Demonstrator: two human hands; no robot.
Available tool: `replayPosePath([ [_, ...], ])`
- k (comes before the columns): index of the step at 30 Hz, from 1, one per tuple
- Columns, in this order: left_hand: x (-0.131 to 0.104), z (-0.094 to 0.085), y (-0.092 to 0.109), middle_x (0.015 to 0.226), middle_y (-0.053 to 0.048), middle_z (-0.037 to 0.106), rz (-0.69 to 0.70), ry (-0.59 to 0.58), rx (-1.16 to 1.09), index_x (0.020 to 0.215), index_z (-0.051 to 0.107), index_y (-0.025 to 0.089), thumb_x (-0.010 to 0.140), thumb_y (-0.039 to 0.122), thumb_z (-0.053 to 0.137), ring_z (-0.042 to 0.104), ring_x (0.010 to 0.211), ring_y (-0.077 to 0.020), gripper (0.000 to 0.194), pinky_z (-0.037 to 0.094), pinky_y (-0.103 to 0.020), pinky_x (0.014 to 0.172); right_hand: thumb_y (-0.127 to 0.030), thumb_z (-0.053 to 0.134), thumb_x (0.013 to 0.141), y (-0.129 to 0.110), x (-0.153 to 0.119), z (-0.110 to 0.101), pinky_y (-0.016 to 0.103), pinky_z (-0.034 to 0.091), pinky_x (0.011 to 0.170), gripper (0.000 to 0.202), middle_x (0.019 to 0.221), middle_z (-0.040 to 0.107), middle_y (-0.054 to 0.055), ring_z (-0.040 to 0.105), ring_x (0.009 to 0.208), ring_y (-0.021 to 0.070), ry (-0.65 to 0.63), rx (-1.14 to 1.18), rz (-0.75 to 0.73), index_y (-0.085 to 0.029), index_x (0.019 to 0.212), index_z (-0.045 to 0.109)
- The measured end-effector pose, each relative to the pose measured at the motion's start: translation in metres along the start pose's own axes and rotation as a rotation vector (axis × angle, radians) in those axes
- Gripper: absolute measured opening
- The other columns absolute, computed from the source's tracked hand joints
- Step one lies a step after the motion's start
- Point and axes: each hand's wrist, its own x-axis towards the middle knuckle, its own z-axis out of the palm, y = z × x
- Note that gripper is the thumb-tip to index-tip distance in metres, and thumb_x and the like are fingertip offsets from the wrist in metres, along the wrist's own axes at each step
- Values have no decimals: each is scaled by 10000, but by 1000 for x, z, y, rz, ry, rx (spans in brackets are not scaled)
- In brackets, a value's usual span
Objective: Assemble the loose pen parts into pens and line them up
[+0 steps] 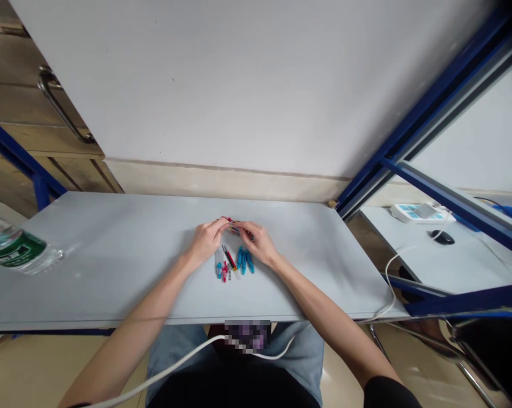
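fingers of the left hand [208,238] and right hand [258,241] bend round small bright parts [235,230] over the table [128,238]; i can't tell if they grip; best pinch gently, clear of the blue pieces [244,263]

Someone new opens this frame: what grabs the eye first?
Probably the left hand and right hand, close together over slim coloured pieces partly hidden by the fingers. Next, the bright blue pen-like pieces on the grey table, just nearer the wearer. Then the large clear bottle with a green label, at the picture's left edge.
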Motion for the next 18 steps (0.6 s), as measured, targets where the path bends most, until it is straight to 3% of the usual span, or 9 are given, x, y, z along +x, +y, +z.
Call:
replayPosePath([
  [3,0,1,-2,933,-41,761,9,7,27,1031,689,228,1021,270,471,698,778,-166,222,466,-253,685,-225,446,1026,-4,1,-6,292,493,813,289,1093,715,76,646,894,174,23,-5,-3,-218,1207,672],
  [8,0,-3,-1,901,-27,760,15,-10,56,1021,696,236,1026,281,473,698,746,-160,227,461,-251,665,-271,451,1035,-7,3,-13,298,496,764,281,994,716,65,624,794,170,61,-18,26,-207,1189,678],
  [13,0,-2,1,898,-19,761,37,-38,75,1022,689,239,1015,255,488,705,758,-163,201,456,-250,670,-235,445,1031,-5,-2,-5,309,502,820,280,1074,719,74,652,897,185,20,-9,7,-212,1201,666],
  [18,-2,1,0,838,-17,749,46,-60,94,1004,688,245,1023,285,470,694,714,-160,222,451,-250,653,-203,459,1014,-3,6,-1,311,501,785,272,995,698,81,631,832,180,-16,-74,-10,-203,1189,668],
])
